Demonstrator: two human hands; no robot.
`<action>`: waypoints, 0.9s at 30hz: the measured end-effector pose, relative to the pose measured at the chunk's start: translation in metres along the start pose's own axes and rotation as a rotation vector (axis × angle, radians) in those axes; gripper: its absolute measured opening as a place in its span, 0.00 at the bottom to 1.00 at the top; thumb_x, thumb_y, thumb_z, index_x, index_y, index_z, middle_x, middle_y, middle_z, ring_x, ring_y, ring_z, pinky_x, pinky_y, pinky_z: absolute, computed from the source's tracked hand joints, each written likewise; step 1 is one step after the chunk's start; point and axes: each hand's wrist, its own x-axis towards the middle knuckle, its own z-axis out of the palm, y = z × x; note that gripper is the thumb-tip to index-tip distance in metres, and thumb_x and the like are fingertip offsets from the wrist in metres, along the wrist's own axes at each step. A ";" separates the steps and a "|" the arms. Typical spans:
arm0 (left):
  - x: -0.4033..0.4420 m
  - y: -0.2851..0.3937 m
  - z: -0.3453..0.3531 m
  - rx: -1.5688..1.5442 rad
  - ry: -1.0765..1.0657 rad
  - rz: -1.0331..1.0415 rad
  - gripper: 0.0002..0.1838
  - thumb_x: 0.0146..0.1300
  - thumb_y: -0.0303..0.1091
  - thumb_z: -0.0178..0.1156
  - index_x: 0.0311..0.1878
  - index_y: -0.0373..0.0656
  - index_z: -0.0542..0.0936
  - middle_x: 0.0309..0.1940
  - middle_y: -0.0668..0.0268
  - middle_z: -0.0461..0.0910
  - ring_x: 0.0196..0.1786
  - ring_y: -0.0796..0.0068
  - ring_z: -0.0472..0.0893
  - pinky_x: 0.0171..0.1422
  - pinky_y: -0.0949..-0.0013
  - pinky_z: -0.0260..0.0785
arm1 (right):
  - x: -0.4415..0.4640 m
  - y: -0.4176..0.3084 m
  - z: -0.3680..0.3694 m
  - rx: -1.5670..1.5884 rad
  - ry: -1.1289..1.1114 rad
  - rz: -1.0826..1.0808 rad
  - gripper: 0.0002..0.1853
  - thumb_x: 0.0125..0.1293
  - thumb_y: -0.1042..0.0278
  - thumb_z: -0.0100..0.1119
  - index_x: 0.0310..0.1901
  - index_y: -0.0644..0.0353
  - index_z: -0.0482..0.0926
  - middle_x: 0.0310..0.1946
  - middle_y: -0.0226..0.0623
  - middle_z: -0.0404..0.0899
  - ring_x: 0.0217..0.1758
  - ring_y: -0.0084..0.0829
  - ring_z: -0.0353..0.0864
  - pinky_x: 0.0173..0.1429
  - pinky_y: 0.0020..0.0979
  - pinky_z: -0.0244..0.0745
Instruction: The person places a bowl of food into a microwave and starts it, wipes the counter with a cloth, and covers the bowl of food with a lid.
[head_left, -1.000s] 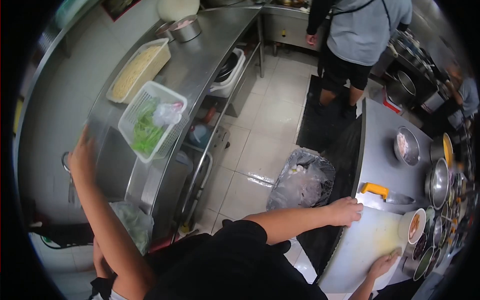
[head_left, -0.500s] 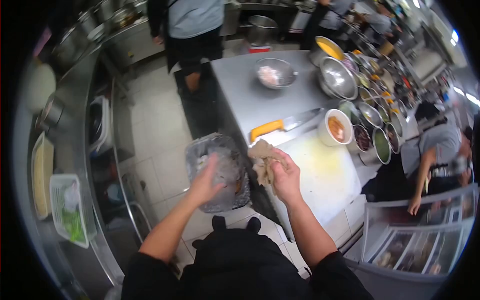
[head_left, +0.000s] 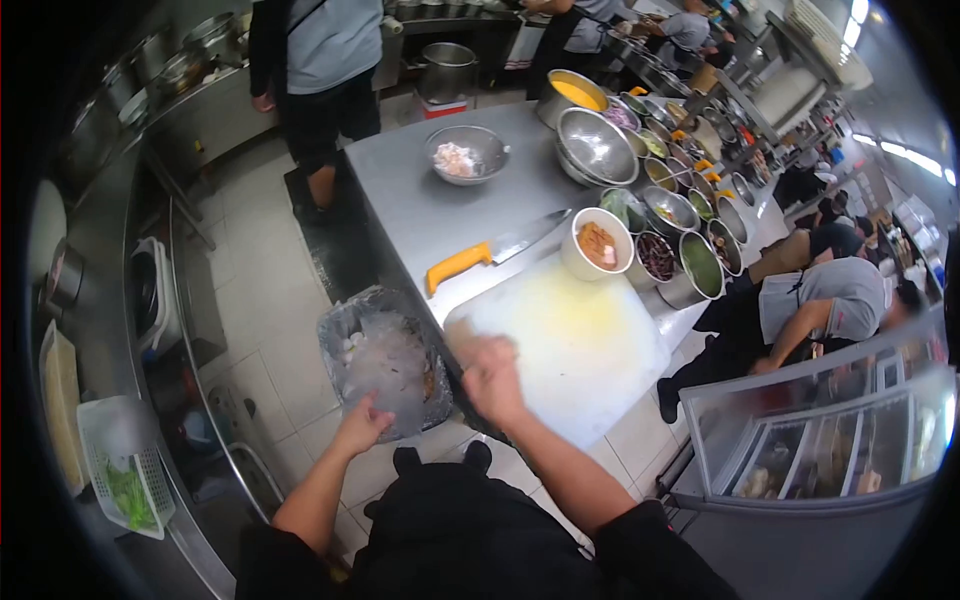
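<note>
My right hand [head_left: 492, 382], blurred by motion, is closed on a crumpled brown cloth [head_left: 462, 338]. The cloth is at the left edge of a white cutting board [head_left: 590, 365], close to the counter's side. My left hand [head_left: 364, 424] is at the near rim of a bin lined with a plastic bag [head_left: 330, 345]. Its thumb and a finger stand apart. Just beyond those fingers, a sheet of clear plastic [head_left: 385, 365] lies over the bin's contents. A knife with a yellow handle [head_left: 458, 267] rests behind the board, its blade pointing right.
A metal bowl with pale pink pieces [head_left: 468, 155] sits on the steel counter [head_left: 400, 190]. A white tub of orange food [head_left: 597, 245] stands behind the board, beside several metal containers. Co-workers stand ahead and right. A glass-lidded cabinet [head_left: 820, 430] is at right.
My right hand has brought the cloth down to the board's left edge. My left hand has drawn back toward me, and the clear plastic now lies lower over the bin. The view has shifted right.
</note>
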 end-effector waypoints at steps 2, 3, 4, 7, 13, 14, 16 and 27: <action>0.008 0.002 -0.002 0.076 0.020 0.006 0.39 0.65 0.41 0.64 0.74 0.36 0.60 0.40 0.54 0.85 0.41 0.64 0.85 0.48 0.64 0.76 | -0.018 -0.037 -0.016 0.171 -0.137 0.204 0.21 0.49 0.78 0.60 0.48 0.55 0.83 0.51 0.46 0.78 0.61 0.49 0.73 0.69 0.44 0.67; 0.013 -0.002 -0.005 0.138 0.043 0.016 0.38 0.65 0.41 0.64 0.74 0.36 0.61 0.40 0.54 0.86 0.41 0.65 0.85 0.48 0.64 0.76 | -0.025 -0.030 -0.024 0.096 -0.046 0.116 0.21 0.49 0.80 0.59 0.47 0.56 0.82 0.51 0.46 0.78 0.60 0.48 0.74 0.66 0.45 0.68; 0.016 -0.008 -0.007 0.195 0.068 0.018 0.37 0.65 0.40 0.64 0.73 0.37 0.62 0.40 0.54 0.86 0.40 0.66 0.85 0.47 0.65 0.76 | -0.034 -0.013 -0.036 0.025 0.037 0.028 0.21 0.49 0.81 0.58 0.47 0.56 0.82 0.50 0.46 0.78 0.59 0.47 0.74 0.64 0.45 0.70; 0.017 -0.045 -0.009 0.052 0.081 -0.033 0.35 0.64 0.40 0.65 0.71 0.37 0.65 0.39 0.55 0.85 0.38 0.67 0.85 0.43 0.65 0.76 | -0.039 0.095 -0.103 -0.367 0.149 -0.003 0.18 0.47 0.85 0.55 0.42 0.59 0.79 0.45 0.45 0.78 0.51 0.48 0.74 0.55 0.47 0.69; -0.052 -0.037 -0.015 -0.056 0.168 -0.252 0.33 0.64 0.37 0.63 0.69 0.36 0.67 0.37 0.59 0.83 0.34 0.68 0.84 0.32 0.67 0.75 | -0.038 0.224 -0.246 -0.843 0.137 0.476 0.16 0.54 0.77 0.60 0.46 0.59 0.80 0.50 0.49 0.76 0.56 0.52 0.71 0.61 0.46 0.67; -0.053 -0.045 -0.017 -0.091 0.205 -0.248 0.32 0.64 0.37 0.63 0.69 0.36 0.68 0.37 0.59 0.83 0.34 0.69 0.84 0.33 0.67 0.75 | -0.037 0.229 -0.257 -0.832 0.232 0.622 0.16 0.53 0.75 0.62 0.47 0.61 0.80 0.49 0.50 0.76 0.56 0.53 0.71 0.61 0.48 0.68; -0.068 -0.060 -0.024 -0.162 0.308 -0.262 0.31 0.64 0.38 0.63 0.68 0.36 0.69 0.37 0.59 0.83 0.35 0.69 0.84 0.33 0.67 0.75 | -0.036 0.257 -0.278 -0.731 0.251 0.416 0.21 0.55 0.70 0.63 0.53 0.56 0.78 0.52 0.53 0.73 0.56 0.57 0.71 0.62 0.51 0.68; -0.063 0.112 0.023 0.143 0.469 0.185 0.28 0.65 0.42 0.62 0.65 0.38 0.74 0.48 0.54 0.84 0.46 0.63 0.86 0.52 0.62 0.77 | -0.017 0.289 -0.299 -0.608 -0.101 0.387 0.16 0.61 0.66 0.65 0.50 0.62 0.81 0.41 0.55 0.77 0.46 0.57 0.77 0.52 0.49 0.73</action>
